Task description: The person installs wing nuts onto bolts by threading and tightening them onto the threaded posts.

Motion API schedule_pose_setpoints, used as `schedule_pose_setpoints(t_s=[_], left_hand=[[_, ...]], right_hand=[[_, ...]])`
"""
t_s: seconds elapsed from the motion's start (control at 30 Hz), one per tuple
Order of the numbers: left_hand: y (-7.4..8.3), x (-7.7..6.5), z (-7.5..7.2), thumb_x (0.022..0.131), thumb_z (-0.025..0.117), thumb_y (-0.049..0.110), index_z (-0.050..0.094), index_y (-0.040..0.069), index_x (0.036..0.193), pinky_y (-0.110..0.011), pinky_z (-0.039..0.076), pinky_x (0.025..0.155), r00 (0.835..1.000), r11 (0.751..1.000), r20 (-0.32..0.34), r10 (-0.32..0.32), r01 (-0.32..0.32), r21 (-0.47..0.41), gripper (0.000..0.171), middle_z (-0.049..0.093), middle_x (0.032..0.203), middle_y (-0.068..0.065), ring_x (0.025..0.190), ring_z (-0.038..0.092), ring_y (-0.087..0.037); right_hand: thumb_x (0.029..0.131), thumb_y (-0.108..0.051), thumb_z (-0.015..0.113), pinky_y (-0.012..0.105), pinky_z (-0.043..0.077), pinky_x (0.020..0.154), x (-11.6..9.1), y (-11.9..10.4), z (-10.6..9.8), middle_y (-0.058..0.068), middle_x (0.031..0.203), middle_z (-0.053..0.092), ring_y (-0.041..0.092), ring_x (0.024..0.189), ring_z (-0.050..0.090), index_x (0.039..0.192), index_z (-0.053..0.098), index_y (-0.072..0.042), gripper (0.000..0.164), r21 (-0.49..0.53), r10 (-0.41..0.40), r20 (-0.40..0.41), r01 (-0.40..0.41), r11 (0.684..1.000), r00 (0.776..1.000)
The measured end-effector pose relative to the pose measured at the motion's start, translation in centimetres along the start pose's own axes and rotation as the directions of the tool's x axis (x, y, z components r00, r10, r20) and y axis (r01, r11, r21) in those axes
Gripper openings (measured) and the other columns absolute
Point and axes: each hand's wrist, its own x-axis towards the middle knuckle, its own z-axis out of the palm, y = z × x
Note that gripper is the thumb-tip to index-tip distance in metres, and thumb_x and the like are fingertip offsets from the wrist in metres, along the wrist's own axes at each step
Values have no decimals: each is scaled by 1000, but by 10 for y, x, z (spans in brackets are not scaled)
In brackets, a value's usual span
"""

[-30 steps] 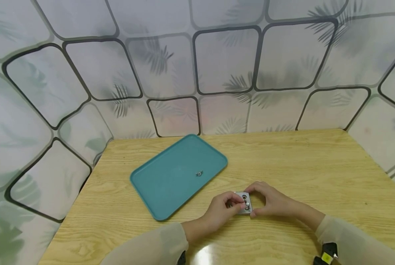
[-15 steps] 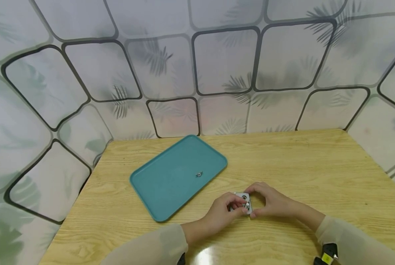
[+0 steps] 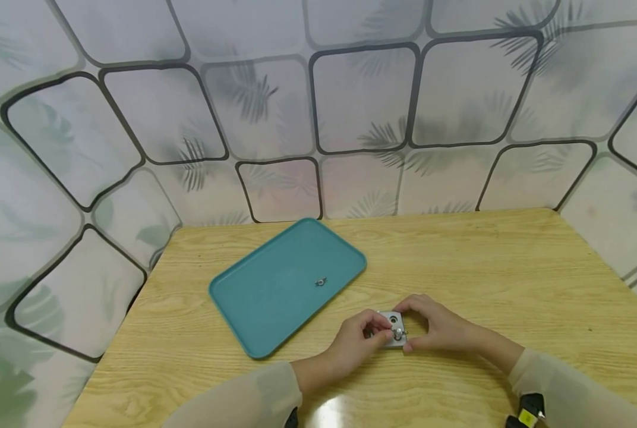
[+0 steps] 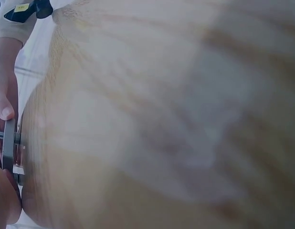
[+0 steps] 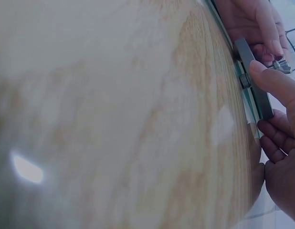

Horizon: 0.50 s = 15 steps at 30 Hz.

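Observation:
A small grey metal plate (image 3: 388, 318) lies level, just above the wooden tabletop, with bolts through it whose heads show on its underside in the wrist views. My right hand (image 3: 436, 324) grips the plate's right edge, thumb at the near corner and fingertips at the far one. From the left, my left hand (image 3: 358, 342) reaches over the plate with curled fingers, thumb and fingertips at a silvery wing nut (image 5: 282, 66) on a bolt. The left hand covers the plate's left part in the head view.
A teal tray (image 3: 265, 297) lies angled on the wooden table (image 3: 468, 255), left of and beyond the hands. On it sits one small metal wing nut (image 3: 321, 281). A patterned cloth wall (image 3: 366, 101) rises behind the table's far edge.
My left fingers have shifted over the wing nut and drawn back left, baring more of it and the plate. The right hand and plate have stayed in place.

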Motion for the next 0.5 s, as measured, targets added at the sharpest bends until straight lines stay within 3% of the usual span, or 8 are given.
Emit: schedule_pose_setpoints(t_s=[0.5], left_hand=[[0, 0, 2, 90, 65, 15, 61, 10, 93, -16, 41, 67, 1000, 1000, -18, 7, -8, 0, 7, 59, 84, 3, 74, 50, -2]], right_hand=[[75, -39, 79, 34, 40, 92, 0, 1, 1, -5, 117, 57, 11, 109, 47, 117, 57, -21, 51, 21, 15, 9, -15, 1000, 1000]])
